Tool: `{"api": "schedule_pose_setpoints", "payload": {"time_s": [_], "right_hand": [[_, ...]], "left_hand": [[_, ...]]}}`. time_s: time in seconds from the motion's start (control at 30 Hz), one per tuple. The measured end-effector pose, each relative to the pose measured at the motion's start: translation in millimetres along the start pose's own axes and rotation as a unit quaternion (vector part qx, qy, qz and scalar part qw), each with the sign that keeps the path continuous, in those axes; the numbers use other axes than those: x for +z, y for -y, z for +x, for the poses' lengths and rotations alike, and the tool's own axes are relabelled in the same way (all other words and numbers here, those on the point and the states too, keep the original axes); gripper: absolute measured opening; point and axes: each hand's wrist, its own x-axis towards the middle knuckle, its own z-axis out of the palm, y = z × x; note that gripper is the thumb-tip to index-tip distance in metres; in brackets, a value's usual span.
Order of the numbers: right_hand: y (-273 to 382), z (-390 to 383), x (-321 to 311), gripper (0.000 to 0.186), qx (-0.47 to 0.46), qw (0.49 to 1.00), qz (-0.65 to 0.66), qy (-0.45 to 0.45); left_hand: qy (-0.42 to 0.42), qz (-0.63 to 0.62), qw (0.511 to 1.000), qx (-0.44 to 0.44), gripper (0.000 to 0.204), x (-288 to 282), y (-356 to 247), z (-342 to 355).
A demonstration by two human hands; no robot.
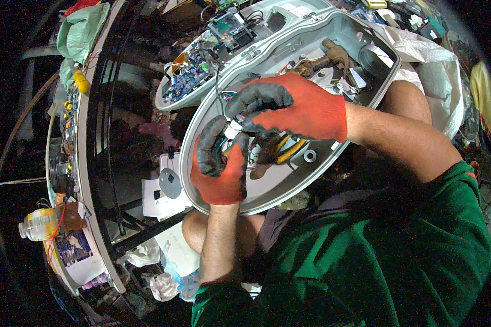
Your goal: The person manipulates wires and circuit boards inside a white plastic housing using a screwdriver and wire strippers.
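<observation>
My left hand point(219, 166) and my right hand point(300, 106) wear orange gloves with dark grey coated fingers. They meet over a large grey oval casing point(188, 143) that rests open by my knees. Between the fingertips sits a small white connector point(233, 129), pinched from both sides. A thin dark cable point(218, 87) runs down to it from the hinged lid point(163, 101). Green and blue circuit boards point(188, 79) are fixed in that lid. Below my right hand, yellow-handled pliers point(291, 151) lie in the casing, partly hidden. Loose wires there are mostly covered by the gloves.
A rusty hammer-like tool point(335, 54) lies in the casing's far end. White sacking point(431, 76) is beyond my right knee. On the left, a curved grey rail point(82, 147) carries a plastic bottle point(38, 224). A white panel point(161, 201) stands beside the casing.
</observation>
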Motion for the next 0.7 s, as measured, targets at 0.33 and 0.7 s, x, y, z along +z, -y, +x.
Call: {"api": "schedule_pose_setpoints", "payload": {"time_s": [0.33, 0.7], "right_hand": [[3.0, -2.0, 2.1, 0.026, 0.033, 0.998, 0.06, 0.007], [-1.4, -6.3, 3.9, 0.032, 0.025, 0.997, -0.067, -0.022]], "left_hand": [[0.001, 0.098, 0.994, 0.042, 0.039, -5.1, -5.5, -0.5], [0.029, 0.064, 0.997, 0.026, 0.039, -7.9, -4.1, 0.3]]}}
